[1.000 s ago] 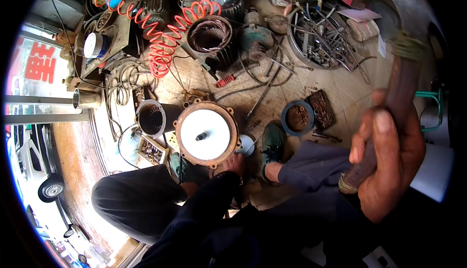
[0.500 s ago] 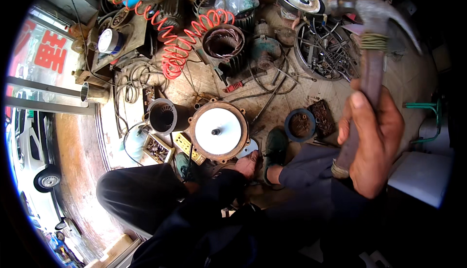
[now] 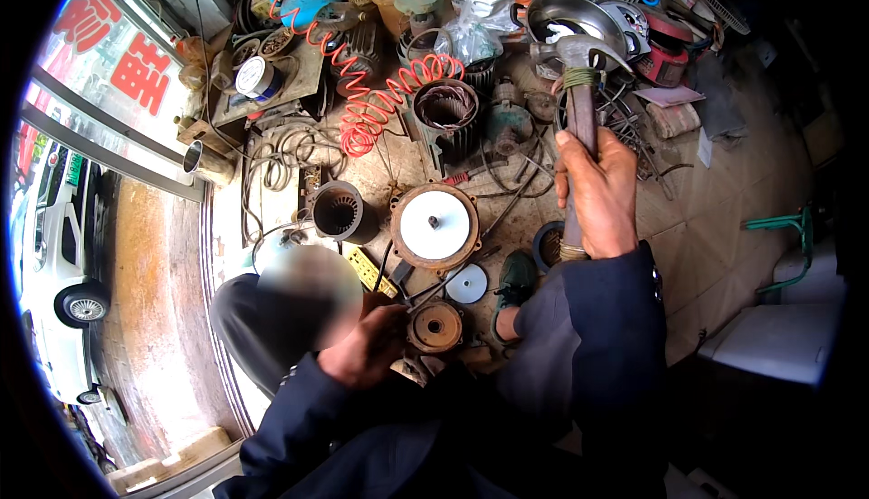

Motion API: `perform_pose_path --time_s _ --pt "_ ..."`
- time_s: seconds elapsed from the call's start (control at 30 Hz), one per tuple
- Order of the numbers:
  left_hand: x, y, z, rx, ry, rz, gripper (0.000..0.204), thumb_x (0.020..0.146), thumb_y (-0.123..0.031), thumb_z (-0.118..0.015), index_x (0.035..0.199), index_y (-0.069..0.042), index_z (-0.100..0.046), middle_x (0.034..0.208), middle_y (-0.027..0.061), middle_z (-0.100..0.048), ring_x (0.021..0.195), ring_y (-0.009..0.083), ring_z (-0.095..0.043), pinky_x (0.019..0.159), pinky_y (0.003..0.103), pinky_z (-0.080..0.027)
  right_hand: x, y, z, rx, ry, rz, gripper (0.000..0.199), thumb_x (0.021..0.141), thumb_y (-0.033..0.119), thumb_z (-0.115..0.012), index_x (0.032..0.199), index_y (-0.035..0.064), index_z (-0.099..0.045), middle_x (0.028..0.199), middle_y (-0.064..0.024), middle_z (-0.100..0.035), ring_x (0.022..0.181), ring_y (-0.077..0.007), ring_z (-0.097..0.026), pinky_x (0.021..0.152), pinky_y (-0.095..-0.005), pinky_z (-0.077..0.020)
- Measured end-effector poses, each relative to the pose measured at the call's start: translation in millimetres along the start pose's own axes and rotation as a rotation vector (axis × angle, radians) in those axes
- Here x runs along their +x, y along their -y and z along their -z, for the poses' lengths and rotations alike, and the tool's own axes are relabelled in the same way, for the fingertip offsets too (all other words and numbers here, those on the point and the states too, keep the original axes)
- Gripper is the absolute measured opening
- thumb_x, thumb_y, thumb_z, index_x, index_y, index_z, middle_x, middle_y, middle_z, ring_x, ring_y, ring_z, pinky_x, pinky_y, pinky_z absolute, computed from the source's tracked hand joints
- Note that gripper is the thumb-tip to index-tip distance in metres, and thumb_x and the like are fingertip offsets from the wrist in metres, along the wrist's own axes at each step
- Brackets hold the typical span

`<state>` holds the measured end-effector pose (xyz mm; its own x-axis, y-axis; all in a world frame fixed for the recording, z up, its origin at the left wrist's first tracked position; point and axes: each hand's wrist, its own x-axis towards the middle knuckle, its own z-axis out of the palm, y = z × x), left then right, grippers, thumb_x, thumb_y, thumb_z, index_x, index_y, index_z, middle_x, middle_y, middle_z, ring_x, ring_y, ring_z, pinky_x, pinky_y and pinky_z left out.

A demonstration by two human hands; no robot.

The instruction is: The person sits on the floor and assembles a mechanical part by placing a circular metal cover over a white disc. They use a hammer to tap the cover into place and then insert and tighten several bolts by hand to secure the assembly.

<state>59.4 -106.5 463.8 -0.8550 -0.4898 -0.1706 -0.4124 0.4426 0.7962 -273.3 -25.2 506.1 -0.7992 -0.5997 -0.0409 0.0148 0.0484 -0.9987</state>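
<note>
My right hand point(image 3: 605, 193) is wrapped around the wooden handle of a claw hammer point(image 3: 579, 105), raised with its metal head pointing away from me. Green cord binds the handle just below the head. Low between my knees, my left hand point(image 3: 369, 343) is closed; what it grips is hidden, though a thin dark rod shows close by. Just right of that hand lies a brown round metal cover point(image 3: 435, 327) with a hole in its centre. Beyond it sit a small silver disc point(image 3: 466, 284) and a rusty flanged ring point(image 3: 398, 228) bearing a white disc point(image 3: 439, 218) with a dark shaft stub.
A dark motor housing point(image 3: 342, 212) and a yellow case point(image 3: 369, 269) stand to the left. Farther off are a wound stator point(image 3: 445, 105), a coiled red hose point(image 3: 362, 133) and a steel pan point(image 3: 575, 24). A blue-rimmed bowl point(image 3: 546, 244) sits beside my right knee.
My right hand and the hammer have come lower and to the left. My left hand has drawn back leftward from the silver disc, and the brown cover now shows. The whole view has shifted.
</note>
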Motion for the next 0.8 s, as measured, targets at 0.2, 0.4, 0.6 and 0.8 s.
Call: perform_pose_path --time_s 0.2,0.4,0.6,0.8 --pt "-17 -17 42 -0.094 -0.333 -0.049 0.029 0.082 0.004 -0.075 0.110 0.004 -0.069 0.101 0.0122 -0.074 0.096 0.0223 -0.075 0.084 0.033 -0.061 0 -3 -8 -0.012 0.027 0.002 0.017 0.103 0.016 -0.069 0.095 0.0026 -0.062 0.066 0.0016 -0.055 0.051 -0.0066 -0.051 0.045 -0.0255 -0.0400" --pt "8 -19 50 0.020 -0.605 -0.190 0.030 0.086 -0.001 -0.079 0.112 0.003 -0.066 0.100 0.0105 -0.077 0.092 0.0154 -0.072 0.088 0.030 -0.056 0 0 -15 -0.025 0.001 -0.009 0.017 0.102 0.016 -0.069 0.096 0.0008 -0.063 0.065 0.0008 -0.055 0.050 -0.0075 -0.051 0.044 -0.0267 -0.0393" --pt "47 -38 38 0.166 -0.535 -0.184 0.035 0.079 0.002 -0.083 0.112 0.002 -0.071 0.107 0.0147 -0.074 0.097 0.0266 -0.073 0.091 0.035 -0.056 0 0 -12 -0.034 0.008 -0.009 0.018 0.102 0.017 -0.069 0.097 0.0011 -0.063 0.068 0.0006 -0.057 0.051 -0.0074 -0.051 0.044 -0.0266 -0.0400" --pt "58 -41 38 0.219 -0.422 -0.290 0.036 0.080 0.004 -0.078 0.115 -0.001 -0.069 0.109 0.0145 -0.073 0.099 0.0287 -0.074 0.090 0.036 -0.056 2 -4 -5 -0.063 0.023 -0.008 0.019 0.103 0.020 -0.068 0.100 0.0017 -0.063 0.074 -0.0001 -0.059 0.055 -0.0066 -0.053 0.047 -0.0256 -0.0420"
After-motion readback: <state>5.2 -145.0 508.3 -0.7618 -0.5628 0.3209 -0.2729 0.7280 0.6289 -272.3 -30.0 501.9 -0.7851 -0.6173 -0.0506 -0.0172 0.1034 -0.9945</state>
